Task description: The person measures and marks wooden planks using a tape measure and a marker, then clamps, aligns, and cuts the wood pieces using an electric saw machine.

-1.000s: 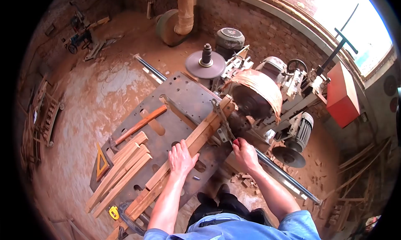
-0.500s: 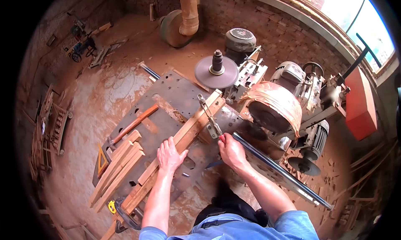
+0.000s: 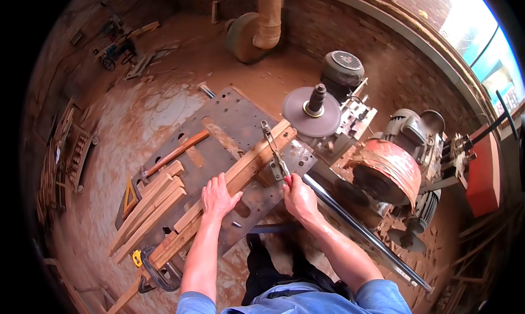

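My left hand point(image 3: 219, 198) straddles a long wooden strip point(image 3: 243, 172), with the fingers over one side and the thumb over the other. The strip lies diagonally on a drilled metal table point(image 3: 219, 117). At its far end, a metal toggle clamp point(image 3: 275, 150) sits across the wood. My right hand point(image 3: 301, 196) is closed around the clamp's red handle, beside the table's right edge. Nearer to me, a black clamp with a yellow part point(image 3: 158, 273) is fastened at the strip's lower end.
Several cut wooden pieces point(image 3: 150, 204), a hammer point(image 3: 178, 151) and a yellow triangle square point(image 3: 129, 198) lie on the table's left. Beyond the strip's far end stands a grinding disc point(image 3: 311, 112). A steel rail point(image 3: 366, 232) runs along the right, near a red-covered machine point(image 3: 388, 169).
My view has shifted, so the machines on the right appear farther right and lower. Both hands keep about the same places on the strip and the clamp handle.
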`<move>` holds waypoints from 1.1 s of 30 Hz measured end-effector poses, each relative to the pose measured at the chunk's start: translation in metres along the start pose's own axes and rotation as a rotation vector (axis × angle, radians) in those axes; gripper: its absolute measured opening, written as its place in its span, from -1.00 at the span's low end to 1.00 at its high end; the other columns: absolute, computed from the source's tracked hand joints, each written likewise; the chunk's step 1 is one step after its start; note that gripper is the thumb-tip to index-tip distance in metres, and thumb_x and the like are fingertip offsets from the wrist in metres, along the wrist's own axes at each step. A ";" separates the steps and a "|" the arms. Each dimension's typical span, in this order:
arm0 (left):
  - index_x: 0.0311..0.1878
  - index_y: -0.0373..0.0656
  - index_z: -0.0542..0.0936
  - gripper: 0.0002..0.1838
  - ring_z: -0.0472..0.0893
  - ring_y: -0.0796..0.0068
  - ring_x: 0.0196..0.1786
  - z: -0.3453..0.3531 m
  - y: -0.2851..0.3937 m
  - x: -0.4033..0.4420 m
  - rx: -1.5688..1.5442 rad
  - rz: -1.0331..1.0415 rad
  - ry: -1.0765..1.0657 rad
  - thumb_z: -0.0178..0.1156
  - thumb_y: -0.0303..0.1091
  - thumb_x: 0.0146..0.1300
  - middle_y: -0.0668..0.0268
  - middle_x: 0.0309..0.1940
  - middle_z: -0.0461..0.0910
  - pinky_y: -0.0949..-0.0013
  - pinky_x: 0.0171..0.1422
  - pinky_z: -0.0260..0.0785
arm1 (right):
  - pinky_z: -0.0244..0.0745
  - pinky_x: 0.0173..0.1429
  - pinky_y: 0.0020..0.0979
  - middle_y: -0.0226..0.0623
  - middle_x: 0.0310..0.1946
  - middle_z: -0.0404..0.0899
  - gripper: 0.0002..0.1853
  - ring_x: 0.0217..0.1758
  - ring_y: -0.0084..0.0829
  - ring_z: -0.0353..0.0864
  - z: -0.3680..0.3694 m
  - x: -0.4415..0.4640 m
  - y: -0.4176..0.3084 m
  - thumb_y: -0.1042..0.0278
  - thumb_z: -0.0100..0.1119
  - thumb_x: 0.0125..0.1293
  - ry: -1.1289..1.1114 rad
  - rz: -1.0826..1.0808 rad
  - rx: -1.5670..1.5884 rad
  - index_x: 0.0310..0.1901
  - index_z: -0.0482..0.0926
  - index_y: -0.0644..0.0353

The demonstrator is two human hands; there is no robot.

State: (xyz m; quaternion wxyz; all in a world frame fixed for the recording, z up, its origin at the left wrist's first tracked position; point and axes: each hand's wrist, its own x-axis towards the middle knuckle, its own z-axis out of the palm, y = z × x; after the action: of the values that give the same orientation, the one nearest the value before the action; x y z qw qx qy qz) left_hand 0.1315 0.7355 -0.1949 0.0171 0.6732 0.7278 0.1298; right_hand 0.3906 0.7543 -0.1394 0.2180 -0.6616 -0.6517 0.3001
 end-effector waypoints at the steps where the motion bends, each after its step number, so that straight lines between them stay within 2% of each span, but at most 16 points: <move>1: 0.34 -0.23 0.40 -0.08 0.57 0.05 0.17 0.000 -0.005 0.006 -0.004 -0.005 -0.007 0.54 0.09 0.00 0.07 0.10 0.57 -0.01 0.22 0.42 | 0.56 -0.06 0.09 0.10 -0.31 0.70 -0.68 -0.18 0.16 0.71 0.004 0.007 -0.004 0.11 0.14 0.47 -0.005 0.009 -0.014 0.02 0.51 0.21; 7: 0.38 -0.26 0.39 -0.08 0.52 0.06 0.27 -0.016 -0.036 0.050 -0.030 -0.039 -0.100 0.48 0.12 0.07 0.06 0.17 0.55 -0.03 0.31 0.36 | 0.58 -0.05 0.12 0.13 -0.29 0.72 -0.66 -0.17 0.18 0.72 0.030 0.048 -0.029 0.11 0.15 0.45 0.044 -0.022 -0.041 0.06 0.52 0.19; 10: 0.26 -0.23 0.46 -0.29 0.58 0.04 0.19 -0.017 -0.058 0.065 -0.028 0.033 0.039 0.34 0.13 0.25 0.02 0.07 0.60 -0.05 0.22 0.43 | 0.59 -0.04 0.09 0.11 -0.27 0.72 -0.65 -0.14 0.18 0.72 0.030 0.063 -0.047 0.13 0.17 0.44 0.039 -0.065 -0.035 0.09 0.52 0.19; 11: 0.22 -0.25 0.48 -0.37 0.60 0.01 0.15 -0.013 -0.064 0.075 -0.079 0.013 -0.010 0.27 0.09 0.32 0.00 0.03 0.62 -0.06 0.20 0.45 | 0.56 0.03 0.01 0.10 -0.18 0.70 -0.70 -0.02 0.13 0.69 0.023 0.065 -0.055 0.18 0.21 0.42 -0.045 0.010 -0.042 0.01 0.54 0.23; 14: 0.08 -0.26 0.55 -0.55 0.65 -0.11 0.05 -0.018 -0.089 0.107 -0.168 -0.051 -0.113 0.09 -0.01 0.48 -0.07 -0.08 0.67 -0.11 0.13 0.50 | 0.55 0.12 -0.01 0.11 -0.12 0.71 -0.66 0.06 0.11 0.67 -0.022 0.101 -0.099 0.18 0.14 0.40 -0.381 0.034 -0.327 0.05 0.55 0.25; 16: -0.04 -0.24 0.59 -0.62 0.67 -0.22 -0.03 -0.048 -0.089 0.130 -0.140 -0.064 -0.113 0.03 -0.07 0.52 -0.11 -0.16 0.69 -0.15 0.09 0.52 | 0.54 0.15 -0.02 0.12 -0.10 0.70 -0.65 0.07 0.11 0.67 -0.028 0.098 -0.111 0.17 0.11 0.40 -0.353 0.029 -0.340 0.05 0.57 0.25; 18: -0.10 -0.24 0.62 -0.59 0.69 -0.20 -0.01 -0.091 -0.093 0.147 -0.099 -0.131 -0.237 -0.01 -0.05 0.54 -0.15 -0.16 0.70 -0.16 0.09 0.52 | 0.55 0.16 -0.05 0.06 -0.04 0.71 -0.64 0.10 0.07 0.68 -0.025 0.090 -0.109 0.23 0.15 0.40 -0.304 0.021 -0.315 0.11 0.56 0.25; 19: -0.10 -0.26 0.63 -0.55 0.69 -0.17 0.02 -0.112 -0.096 0.146 -0.101 -0.179 -0.281 -0.03 -0.03 0.55 -0.16 -0.13 0.71 -0.17 0.11 0.51 | 0.55 0.16 0.00 0.08 -0.03 0.71 -0.65 0.10 0.10 0.67 -0.022 0.091 -0.102 0.22 0.08 0.42 -0.284 -0.007 -0.288 0.13 0.56 0.19; 20: -0.02 -0.27 0.64 -0.54 0.69 -0.16 0.02 -0.122 -0.107 0.138 -0.131 -0.163 -0.275 0.07 0.01 0.49 -0.10 -0.12 0.72 -0.16 0.12 0.51 | 0.55 0.16 0.05 0.10 -0.02 0.70 -0.65 0.11 0.13 0.66 -0.018 0.093 -0.094 0.21 0.02 0.44 -0.265 -0.035 -0.256 0.16 0.56 0.12; 22: 0.09 -0.25 0.64 -0.51 0.68 -0.12 0.09 -0.158 -0.119 0.102 -0.069 -0.143 -0.311 0.21 0.02 0.39 -0.05 -0.03 0.72 -0.12 0.16 0.50 | 0.55 0.16 0.04 0.10 -0.02 0.70 -0.66 0.11 0.12 0.67 -0.019 0.091 -0.097 0.20 0.02 0.44 -0.257 -0.035 -0.299 0.14 0.57 0.12; 25: 0.14 -0.23 0.62 -0.47 0.65 -0.07 0.14 -0.171 -0.159 0.015 -0.102 -0.139 -0.139 0.33 -0.02 0.27 0.01 0.04 0.70 -0.05 0.19 0.48 | 0.55 0.14 0.05 0.10 -0.04 0.70 -0.68 0.10 0.13 0.67 -0.017 0.091 -0.088 0.19 0.05 0.44 -0.252 -0.088 -0.336 0.12 0.57 0.11; 30: 0.06 -0.15 0.61 -0.50 0.63 0.08 0.07 -0.184 -0.202 -0.098 0.021 -0.140 -0.092 0.46 -0.09 0.12 0.15 -0.07 0.69 -0.02 0.15 0.45 | 0.55 0.13 0.09 0.13 -0.06 0.71 -0.70 0.08 0.16 0.68 -0.016 0.081 -0.087 0.22 0.05 0.45 -0.189 -0.099 -0.369 0.12 0.56 0.06; 33: 0.08 -0.12 0.62 -0.51 0.60 0.13 0.13 -0.186 -0.212 -0.138 0.050 -0.169 -0.090 0.45 -0.11 0.14 0.20 -0.03 0.68 0.02 0.18 0.43 | 0.55 0.13 0.09 0.17 -0.07 0.70 -0.70 0.08 0.17 0.67 -0.025 0.074 -0.083 0.28 0.06 0.42 -0.204 -0.137 -0.393 0.12 0.55 0.15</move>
State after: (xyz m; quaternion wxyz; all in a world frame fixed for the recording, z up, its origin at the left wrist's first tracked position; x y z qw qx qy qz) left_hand -0.1000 0.5565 -0.0814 0.0440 0.6146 0.7836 0.0794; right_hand 0.3452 0.8347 -0.0731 0.0379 -0.6116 -0.7597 0.2176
